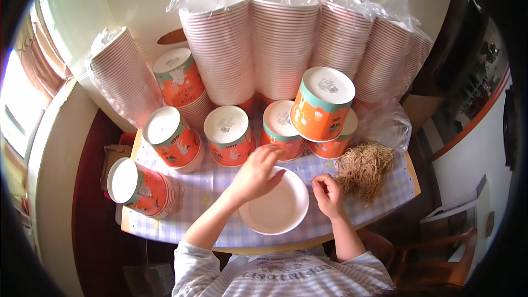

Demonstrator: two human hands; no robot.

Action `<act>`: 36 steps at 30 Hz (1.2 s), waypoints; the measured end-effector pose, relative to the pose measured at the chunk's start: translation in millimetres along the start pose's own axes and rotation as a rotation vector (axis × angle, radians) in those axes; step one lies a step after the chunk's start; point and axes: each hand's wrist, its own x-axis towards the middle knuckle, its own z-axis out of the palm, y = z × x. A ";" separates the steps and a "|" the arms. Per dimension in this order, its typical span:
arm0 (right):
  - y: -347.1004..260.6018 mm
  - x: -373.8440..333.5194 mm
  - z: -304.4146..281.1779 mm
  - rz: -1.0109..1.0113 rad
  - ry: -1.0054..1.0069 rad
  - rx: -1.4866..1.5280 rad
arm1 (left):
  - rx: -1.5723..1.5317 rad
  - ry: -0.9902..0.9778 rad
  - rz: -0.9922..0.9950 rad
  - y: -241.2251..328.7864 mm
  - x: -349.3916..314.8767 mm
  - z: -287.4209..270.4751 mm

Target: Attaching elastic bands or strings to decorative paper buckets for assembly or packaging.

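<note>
A paper bucket (275, 209) with a white inside stands mouth up on the table in front of me. My left hand (257, 175) is over its far left rim, fingers stretched out and thumb apart; nothing shows in its grasp. Just right of the rim, my right hand (328, 193) is closed in a pinch, and whatever sits between its fingertips is too small to make out. Beside that hand lies a tangled bundle of tan strings (366, 170). Beyond my left hand, upturned orange-and-green buckets (228, 135) show their white bottoms.
Tall nested stacks of buckets (286, 49) in clear plastic line the wall side. One upturned bucket (324, 104) rests on top of others. A shorter stack (146, 190) leans at the left table edge. The checked tablecloth (203, 209) covers the table; a wooden chair (434, 258) stands at the right.
</note>
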 end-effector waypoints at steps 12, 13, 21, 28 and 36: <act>-58.2 -1.4 51.0 -0.406 -0.516 -0.415 | -0.332 0.027 -0.926 27.5 -132.1 -15.8; -57.9 -4.2 55.3 -0.399 -0.524 -0.411 | -0.413 0.086 -0.915 25.2 -134.3 -8.6; -56.5 -26.6 65.7 -0.346 -0.597 -0.516 | -0.337 0.129 -0.798 36.5 -128.2 -4.1; -55.0 -32.3 68.8 -0.350 -0.632 -0.511 | -0.318 0.138 -0.736 40.4 -135.2 0.9; -54.8 -31.6 70.0 -0.393 -0.628 -0.494 | -0.326 0.129 -0.737 46.2 -132.3 -0.9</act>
